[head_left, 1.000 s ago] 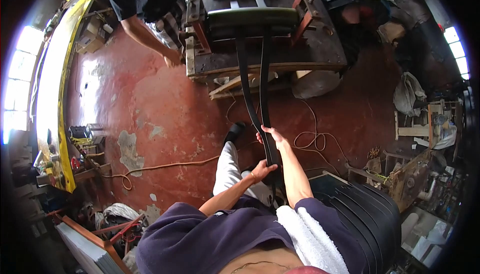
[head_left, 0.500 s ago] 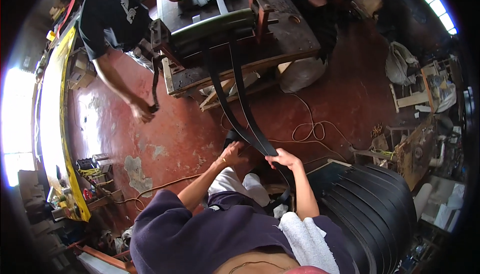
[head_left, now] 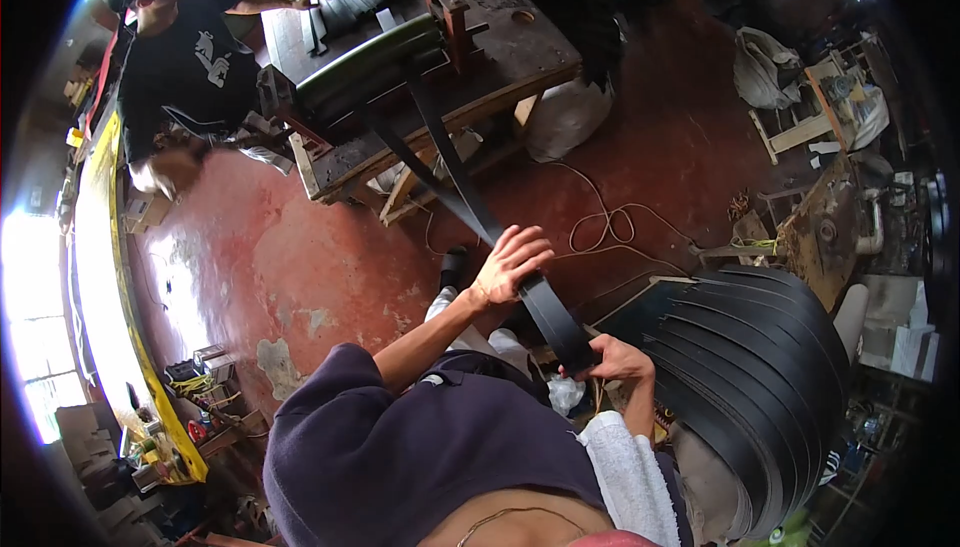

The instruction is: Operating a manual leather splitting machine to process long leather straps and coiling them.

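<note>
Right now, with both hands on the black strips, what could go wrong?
The black strips run from the roller and draw together near the left hand, so they might twist or tangle. Both hands look bare; if the strips slipped, their edges could rub the left hand or the right hand. The looped cord on the floor could trip someone stepping that way.

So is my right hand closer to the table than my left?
No, your left hand is nearer the table, your right hand lower down the strips.
</note>
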{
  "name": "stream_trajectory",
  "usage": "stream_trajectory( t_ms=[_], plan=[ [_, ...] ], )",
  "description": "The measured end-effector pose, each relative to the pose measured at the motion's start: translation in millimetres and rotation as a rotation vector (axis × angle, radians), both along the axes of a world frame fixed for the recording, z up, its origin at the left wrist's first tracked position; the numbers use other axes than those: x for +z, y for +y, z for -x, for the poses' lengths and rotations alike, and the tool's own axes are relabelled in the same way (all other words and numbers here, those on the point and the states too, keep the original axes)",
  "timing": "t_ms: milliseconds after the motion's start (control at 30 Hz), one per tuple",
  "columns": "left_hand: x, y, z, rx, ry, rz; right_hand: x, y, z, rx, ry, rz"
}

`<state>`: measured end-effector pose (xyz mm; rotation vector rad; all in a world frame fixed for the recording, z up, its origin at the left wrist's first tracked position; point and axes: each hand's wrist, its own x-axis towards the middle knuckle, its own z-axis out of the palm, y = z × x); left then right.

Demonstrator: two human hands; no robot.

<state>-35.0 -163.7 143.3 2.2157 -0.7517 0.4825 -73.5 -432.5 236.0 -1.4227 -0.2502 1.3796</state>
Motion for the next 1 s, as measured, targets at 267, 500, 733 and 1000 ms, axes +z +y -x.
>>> stream_trajectory(
  t_ms=[267, 500, 733, 1000],
  plan=[
    [55.5, -52.9, 23.8, -0.250, -0.096, -0.137, 1.0, 11.0, -11.4, -0.271, 0.014, -0.213],
    [57.2, -47.4, 1.7, -0.161, -0.002, 0.018, 61.5, -12.2, -1.8, -0.378, -0.126, -0.058],
    [87.5, -38.9, -30.7, -0.335, -0.026, -0.012, 74.3, -16.0, 17.5, -0.469, -0.036, -0.141],
    [81.9, -24.2, -28.3, -0.424, 0.026, -0.083, 34.5, 15.0, 2.2, -0.526, -0.003, -0.036]
  ],
)
